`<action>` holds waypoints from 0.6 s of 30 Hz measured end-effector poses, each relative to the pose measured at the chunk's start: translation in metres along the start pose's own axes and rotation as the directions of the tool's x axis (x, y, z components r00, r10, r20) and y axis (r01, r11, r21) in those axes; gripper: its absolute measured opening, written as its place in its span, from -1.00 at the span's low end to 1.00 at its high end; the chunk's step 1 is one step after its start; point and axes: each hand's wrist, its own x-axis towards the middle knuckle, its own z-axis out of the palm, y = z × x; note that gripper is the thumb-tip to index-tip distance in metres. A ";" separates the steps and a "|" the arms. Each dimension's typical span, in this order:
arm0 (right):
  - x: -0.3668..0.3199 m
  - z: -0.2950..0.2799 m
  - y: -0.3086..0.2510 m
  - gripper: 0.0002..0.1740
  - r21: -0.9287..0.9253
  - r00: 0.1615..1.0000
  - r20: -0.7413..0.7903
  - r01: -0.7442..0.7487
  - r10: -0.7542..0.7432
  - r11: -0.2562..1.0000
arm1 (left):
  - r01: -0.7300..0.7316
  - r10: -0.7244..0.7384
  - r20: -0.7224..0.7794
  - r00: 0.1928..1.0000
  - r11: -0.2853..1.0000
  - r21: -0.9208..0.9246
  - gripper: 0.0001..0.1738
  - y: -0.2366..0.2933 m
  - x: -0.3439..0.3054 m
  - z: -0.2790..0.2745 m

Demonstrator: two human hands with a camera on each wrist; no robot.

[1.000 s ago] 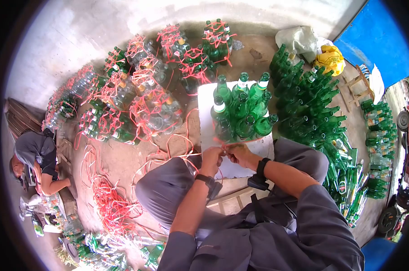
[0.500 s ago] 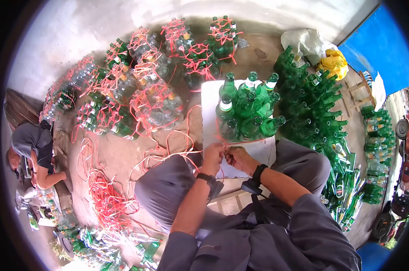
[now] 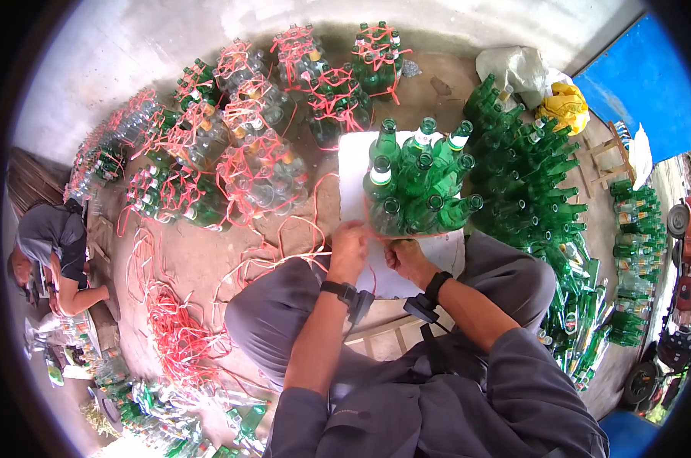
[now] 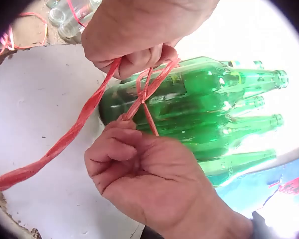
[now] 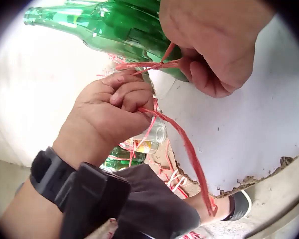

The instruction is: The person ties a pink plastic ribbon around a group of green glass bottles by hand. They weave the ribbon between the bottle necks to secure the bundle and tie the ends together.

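Note:
Several green glass bottles (image 3: 424,179) stand bunched on a white board (image 3: 353,164) in front of the person. Red plastic twine (image 4: 83,117) runs round the low part of the bunch and crosses itself between the two hands. The left hand (image 3: 350,248) grips one part of it, and a long tail hangs from its fist in both wrist views. A little apart, at the near side of the bottles, the right hand (image 3: 411,262) pinches another strand in curled fingers (image 4: 122,142). Some strands pass out of sight inside the fists.
Bundles of tied bottles (image 3: 261,179) stand to the left. Loose green bottles (image 3: 513,191) crowd the right side. A tangle of red twine (image 3: 177,320) lies on the floor at left, with strands trailing towards the board. Another person (image 3: 51,244) sits at far left.
The hands, close together before, have drawn slightly apart. The left hand has shifted up and left, nearer the bottles; the right has barely moved.

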 end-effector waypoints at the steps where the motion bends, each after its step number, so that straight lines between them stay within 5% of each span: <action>1: 0.001 -0.002 0.000 -0.90 -0.002 1.000 0.006 0.007 -0.007 1.000 | -0.009 0.009 0.003 1.000 1.000 -0.001 -0.65 0.001 0.001 0.000; 9: -0.011 0.005 -0.004 -0.90 -0.011 0.995 -0.035 -0.094 0.094 0.995 | -0.067 0.066 0.008 0.998 0.997 0.044 -0.53 0.002 -0.005 -0.009; 16: -0.027 0.014 -0.004 -0.83 -0.022 0.991 -0.052 -0.128 0.127 0.991 | -0.274 0.256 0.132 0.958 0.951 0.144 -0.73 0.023 -0.054 -0.001; 18: -0.046 0.019 -0.010 -0.79 -0.199 0.988 -0.101 -0.135 0.117 0.971 | -0.296 0.273 0.158 0.949 0.944 0.147 -0.77 0.031 -0.074 0.005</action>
